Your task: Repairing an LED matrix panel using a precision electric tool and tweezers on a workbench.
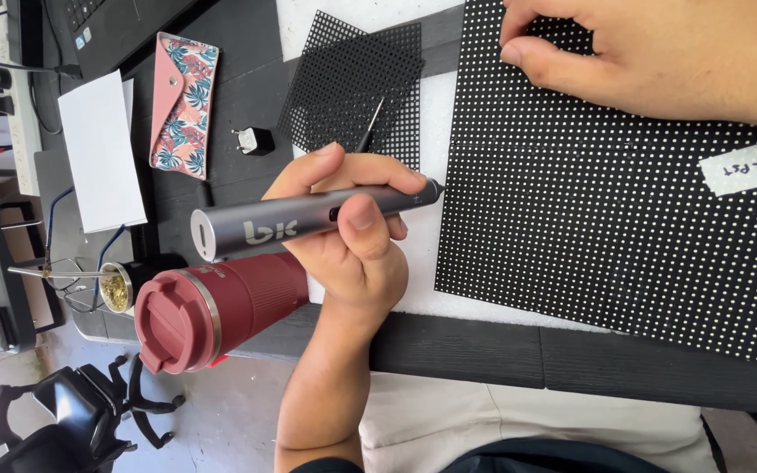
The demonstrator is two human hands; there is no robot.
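Dark wood-grain bench (pixel 484 350) runs across the view w/ a white foam sheet (pixel 435 131) on it. Biggest item: black LED panel (pixel 606 210) w/ a grid of white dots, lying flat on the foam at right; strip of white tape (pixel 751 164) stuck near its right edge. Smaller black mesh grid (pixel 352 79) sits upper centre, just beside the panel. Red insulated tumbler (pixel 212 311) lies on its side at the bench's near edge, lid toward lower left. White pad (pixel 102 149) and floral pouch (pixel 184 103) upper left; small black plug adapter (pixel 254 140) near them. Brass wool tip cleaner (pixel 116 287) far left.

Grey pen-shaped power tool (pixel 308 217): long axis approx horizontal, slightly tilted, tip pointing right at the panel's left edge, butt end pointing left over the tumbler. Left hand (pixel 352 236) grip closed round its front half, thumb on the barrel. Right hand (pixel 650 52) top right, fingertips pressing on the panel's upper part, holding nothing.
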